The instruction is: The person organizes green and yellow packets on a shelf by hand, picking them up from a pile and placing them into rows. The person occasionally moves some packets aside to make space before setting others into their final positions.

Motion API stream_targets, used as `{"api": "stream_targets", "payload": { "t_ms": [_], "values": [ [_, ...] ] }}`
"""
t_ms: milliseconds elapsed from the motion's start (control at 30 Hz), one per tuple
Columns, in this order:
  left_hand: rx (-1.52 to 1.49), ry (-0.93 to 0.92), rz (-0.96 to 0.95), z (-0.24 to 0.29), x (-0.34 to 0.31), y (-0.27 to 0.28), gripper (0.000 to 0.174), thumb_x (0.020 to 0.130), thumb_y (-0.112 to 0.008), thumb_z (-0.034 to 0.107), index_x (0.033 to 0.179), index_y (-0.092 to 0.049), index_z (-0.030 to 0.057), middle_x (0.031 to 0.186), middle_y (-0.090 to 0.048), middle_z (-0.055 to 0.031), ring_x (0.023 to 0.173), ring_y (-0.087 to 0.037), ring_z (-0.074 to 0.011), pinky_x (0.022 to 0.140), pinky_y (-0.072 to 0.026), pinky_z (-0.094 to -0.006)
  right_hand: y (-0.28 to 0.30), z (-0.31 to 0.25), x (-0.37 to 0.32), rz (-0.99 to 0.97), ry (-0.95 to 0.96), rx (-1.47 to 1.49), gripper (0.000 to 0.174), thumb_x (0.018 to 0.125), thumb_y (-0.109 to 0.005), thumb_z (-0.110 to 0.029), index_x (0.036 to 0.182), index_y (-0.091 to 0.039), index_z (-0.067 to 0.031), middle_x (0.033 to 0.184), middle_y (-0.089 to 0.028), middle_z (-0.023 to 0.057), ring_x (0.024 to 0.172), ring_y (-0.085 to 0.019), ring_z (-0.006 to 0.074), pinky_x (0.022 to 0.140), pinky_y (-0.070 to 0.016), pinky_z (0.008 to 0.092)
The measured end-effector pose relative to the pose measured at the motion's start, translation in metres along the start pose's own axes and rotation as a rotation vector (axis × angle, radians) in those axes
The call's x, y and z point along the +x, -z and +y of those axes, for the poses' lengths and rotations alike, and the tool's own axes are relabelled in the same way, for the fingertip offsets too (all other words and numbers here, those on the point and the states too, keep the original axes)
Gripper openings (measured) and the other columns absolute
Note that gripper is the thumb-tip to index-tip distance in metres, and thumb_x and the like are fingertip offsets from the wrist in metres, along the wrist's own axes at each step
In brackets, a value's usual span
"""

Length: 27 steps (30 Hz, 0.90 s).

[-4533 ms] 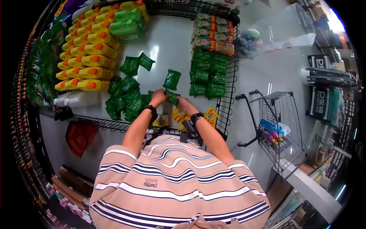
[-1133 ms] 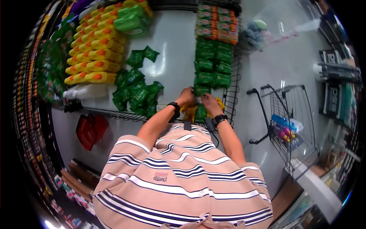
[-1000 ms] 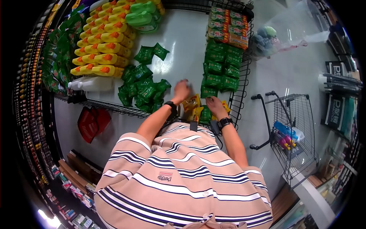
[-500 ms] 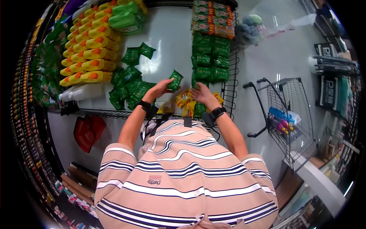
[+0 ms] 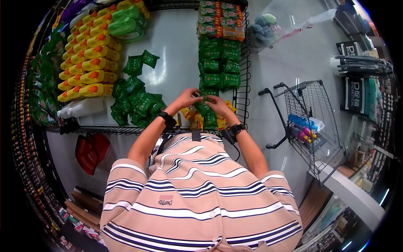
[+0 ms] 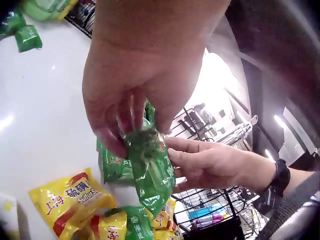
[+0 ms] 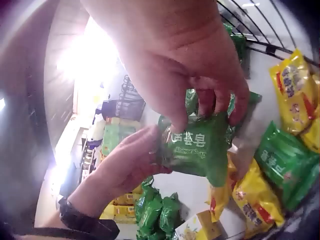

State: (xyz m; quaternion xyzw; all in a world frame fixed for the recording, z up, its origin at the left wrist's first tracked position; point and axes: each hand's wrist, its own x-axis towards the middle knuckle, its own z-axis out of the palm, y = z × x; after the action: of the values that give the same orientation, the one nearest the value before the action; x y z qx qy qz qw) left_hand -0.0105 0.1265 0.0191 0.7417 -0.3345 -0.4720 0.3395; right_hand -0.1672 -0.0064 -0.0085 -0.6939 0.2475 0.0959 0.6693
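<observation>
Both hands meet at one green packet (image 6: 150, 167) near the front end of the right-hand stack. In the left wrist view the left hand (image 6: 142, 75) pinches its upper end from above, while the fingers of the right hand (image 6: 215, 162) touch its side. From the right wrist view, the right hand (image 7: 185, 75) grips the same packet (image 7: 195, 147) from above, and the left hand (image 7: 117, 165) holds its other edge. Yellow packets (image 6: 72, 202) and another green packet (image 7: 285, 165) lie just in front. Stacked green packets (image 5: 220, 63) extend behind the hands.
Loose green packets (image 5: 140, 101) lie left of the hands, beside yellow bottles (image 5: 94, 77) and white bottles (image 5: 86, 108). Boxed orange packs (image 5: 220, 19) sit at the back right. A wire rim (image 5: 244, 75) borders the shelf; a cart (image 5: 315, 122) stands on the right.
Since half a second ago, the left hand has carried the green packet rightward to the stack's front end, and the right hand has come to the same packet.
</observation>
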Motion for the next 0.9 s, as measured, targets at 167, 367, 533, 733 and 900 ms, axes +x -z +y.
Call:
{"api": "stream_targets", "payload": {
  "t_ms": [167, 367, 533, 733, 900],
  "values": [
    [0.015, -0.048, 0.081, -0.029, 0.014, -0.020, 0.035, 0.072, -0.065, 0.024, 0.097, -0.057, 0.0006, 0.089, -0.061, -0.0153, 0.079, -0.059, -0.0254, 0.069, -0.0463, -0.0346, -0.005, 0.013, 0.000, 0.424, -0.205, 0.336, 0.053, 0.079, -0.059, -0.023, 0.124, -0.035, -0.0047, 0.105, -0.053, 0.0161, 0.090, -0.053, 0.0228, 0.075, -0.0435, 0.0309],
    [-0.622, 0.311, 0.195, -0.056, 0.046, -0.052, 0.030, 0.070, -0.065, 0.012, 0.097, -0.057, 0.0011, 0.090, -0.061, -0.0149, 0.075, -0.060, -0.0235, 0.063, -0.0475, -0.0316, -0.012, 0.009, -0.004, 0.268, -0.701, 1.313, 0.039, 0.083, -0.052, -0.025, 0.113, -0.042, -0.0025, 0.115, -0.043, 0.0166, 0.111, -0.040, 0.0251, 0.089, -0.0373, 0.0329],
    [-0.103, 0.209, 0.445, -0.036, 0.049, -0.056, 0.033, 0.071, -0.064, 0.010, 0.100, -0.054, -0.0002, 0.086, -0.062, -0.0144, 0.073, -0.062, -0.0236, 0.064, -0.0490, -0.0340, -0.021, 0.039, 0.016, 0.241, -0.441, 1.272, 0.030, 0.086, -0.047, -0.019, 0.109, -0.044, -0.0023, 0.113, -0.045, 0.0162, 0.109, -0.042, 0.0276, 0.093, -0.0359, 0.0345],
    [-0.209, -0.031, 0.389, -0.042, 0.045, -0.056, 0.038, 0.069, -0.064, 0.010, 0.102, -0.050, -0.0017, 0.092, -0.060, -0.0187, 0.084, -0.059, -0.0297, 0.070, -0.0475, -0.0354, -0.025, 0.043, 0.009, 0.189, -0.390, 1.254, 0.030, 0.086, -0.047, -0.019, 0.111, -0.043, -0.0018, 0.114, -0.046, 0.0150, 0.107, -0.044, 0.0261, 0.093, -0.0363, 0.0344],
    [0.040, -0.063, 0.351, -0.037, 0.039, -0.046, 0.039, 0.069, -0.062, 0.014, 0.103, -0.050, -0.0014, 0.095, -0.058, -0.0212, 0.088, -0.055, -0.0361, 0.077, -0.0442, -0.0390, -0.019, 0.047, 0.022, 0.204, -0.354, 1.129, 0.032, 0.086, -0.050, -0.016, 0.111, -0.042, 0.0017, 0.116, -0.044, 0.0165, 0.112, -0.041, 0.0277, 0.095, -0.0352, 0.0360]
  ]
}}
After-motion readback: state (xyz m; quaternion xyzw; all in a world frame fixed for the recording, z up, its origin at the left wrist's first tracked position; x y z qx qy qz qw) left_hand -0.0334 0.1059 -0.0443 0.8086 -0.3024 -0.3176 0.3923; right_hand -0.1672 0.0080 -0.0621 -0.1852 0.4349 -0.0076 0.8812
